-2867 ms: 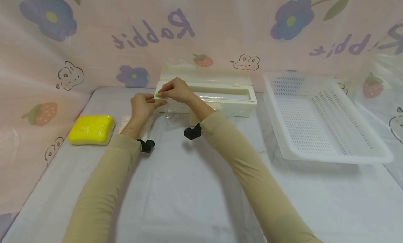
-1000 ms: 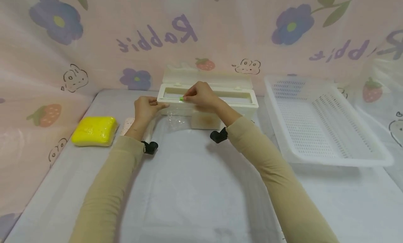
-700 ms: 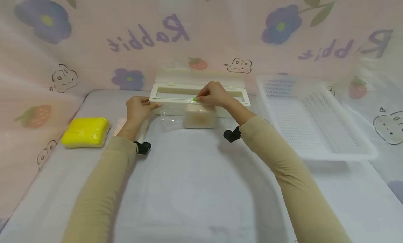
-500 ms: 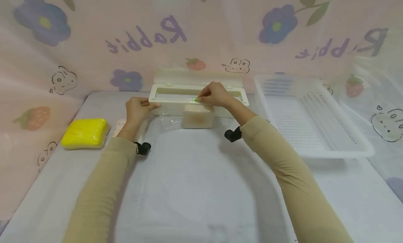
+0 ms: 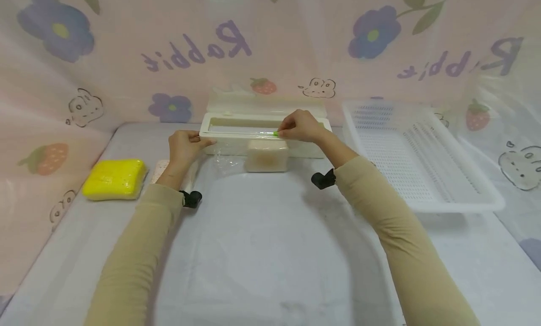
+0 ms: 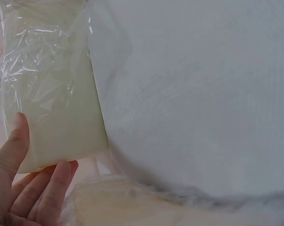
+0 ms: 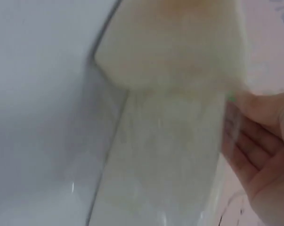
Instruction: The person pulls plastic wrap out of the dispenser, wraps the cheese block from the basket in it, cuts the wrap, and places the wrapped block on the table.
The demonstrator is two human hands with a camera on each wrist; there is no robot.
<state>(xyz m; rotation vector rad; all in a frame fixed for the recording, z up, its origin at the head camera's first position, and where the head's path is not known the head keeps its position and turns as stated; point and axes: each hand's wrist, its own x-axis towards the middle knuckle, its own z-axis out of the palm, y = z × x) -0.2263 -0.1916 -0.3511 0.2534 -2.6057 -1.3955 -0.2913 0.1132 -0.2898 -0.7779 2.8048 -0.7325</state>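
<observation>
A long white cling film dispenser (image 5: 232, 146) stands at the back of the table with its lid (image 5: 262, 103) raised. My left hand (image 5: 184, 147) grips its left end, thumb on the front face and fingers at the end, as the left wrist view shows too. My right hand (image 5: 301, 126) pinches a small green slide cutter (image 5: 276, 133) on the front rim, right of the middle. Clear film (image 5: 228, 161) hangs crumpled down the front at the left. A cream block (image 5: 267, 157) stands against the dispenser's front, below the slide cutter.
A yellow film-wrapped block (image 5: 114, 179) lies at the left. A pale speckled block (image 5: 160, 168) is partly hidden behind the left wrist. A white perforated basket (image 5: 456, 206) stands at the right. A printed curtain (image 5: 279, 44) hangs close behind the dispenser.
My right hand has moved the green slide cutter rightward along the rim, from the dispenser's left end to past its middle. The left hand has stayed at the left end.
</observation>
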